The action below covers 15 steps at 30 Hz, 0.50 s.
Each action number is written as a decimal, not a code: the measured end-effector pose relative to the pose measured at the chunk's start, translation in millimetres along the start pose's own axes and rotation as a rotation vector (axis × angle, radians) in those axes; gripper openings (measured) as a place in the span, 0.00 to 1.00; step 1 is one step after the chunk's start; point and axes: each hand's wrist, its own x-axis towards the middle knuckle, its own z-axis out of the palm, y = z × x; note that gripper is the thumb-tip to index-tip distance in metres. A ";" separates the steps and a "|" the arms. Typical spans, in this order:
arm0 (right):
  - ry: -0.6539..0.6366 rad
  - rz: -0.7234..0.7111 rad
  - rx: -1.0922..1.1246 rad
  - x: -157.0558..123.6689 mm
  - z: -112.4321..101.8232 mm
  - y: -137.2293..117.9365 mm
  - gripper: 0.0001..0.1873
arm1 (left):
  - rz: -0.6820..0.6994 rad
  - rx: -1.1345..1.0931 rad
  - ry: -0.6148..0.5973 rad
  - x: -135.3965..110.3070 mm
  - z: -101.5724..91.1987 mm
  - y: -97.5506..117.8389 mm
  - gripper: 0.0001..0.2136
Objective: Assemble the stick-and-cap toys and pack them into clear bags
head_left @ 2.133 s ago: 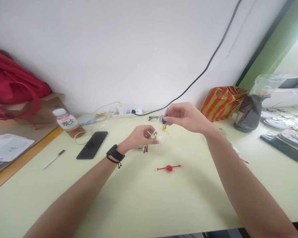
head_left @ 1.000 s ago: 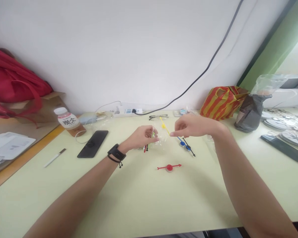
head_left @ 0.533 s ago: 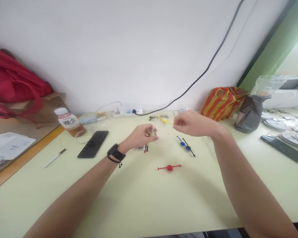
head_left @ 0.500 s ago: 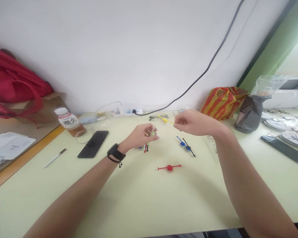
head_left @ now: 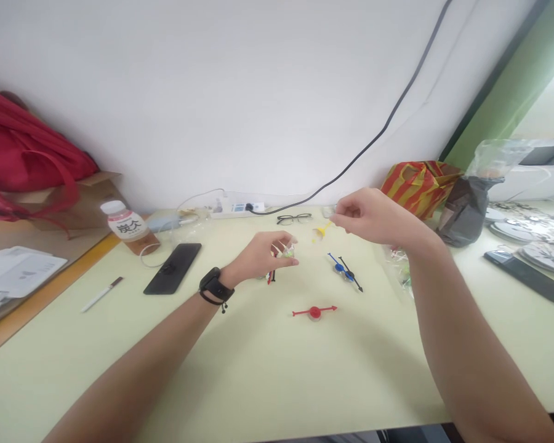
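My right hand (head_left: 367, 215) is raised over the back of the table. Its fingertips pinch one end of a yellow arrow spinner (head_left: 321, 232), which is blurred and hangs down to the left. My left hand (head_left: 263, 255) is curled around a small clear piece with some green (head_left: 288, 251); its exact kind is partly hidden by the fingers. Beneath that hand, red and black arrow tips (head_left: 271, 277) stick out. Between my arms lies a red arrow spinner (head_left: 314, 312) on a round base. Blue and black arrow spinners (head_left: 345, 272) lie together below my right hand.
Eyeglasses (head_left: 294, 219) lie near the wall. On the left are a phone (head_left: 173, 269), a drink bottle (head_left: 129, 226) and a pen (head_left: 102, 294). A clear plastic bag (head_left: 399, 271) with small parts is partly behind my right forearm. A striped bag (head_left: 410, 187) stands farther back.
My right hand has moved slightly up and right with the yellow spinner, which swung from pointing left to hanging downward. My left hand stays nearly in place, its fingers shifted a little.
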 end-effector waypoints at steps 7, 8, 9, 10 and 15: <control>0.049 0.007 -0.166 9.7 18.6 10.0 0.19 | -0.015 0.062 0.000 -0.7 3.1 3.1 0.16; 0.048 0.005 -0.172 11.4 19.5 13.5 0.20 | -0.022 0.065 0.007 -0.5 3.0 3.5 0.15; 0.045 0.008 -0.174 13.4 20.1 18.1 0.20 | -0.030 0.060 0.018 -0.4 2.9 3.8 0.15; 0.031 0.016 -0.175 15.9 20.8 23.8 0.20 | -0.037 0.047 0.034 -0.2 2.8 4.0 0.15; -0.225 0.081 -0.199 31.8 34.6 57.9 0.08 | -0.091 -0.096 0.062 -0.4 5.1 0.2 0.17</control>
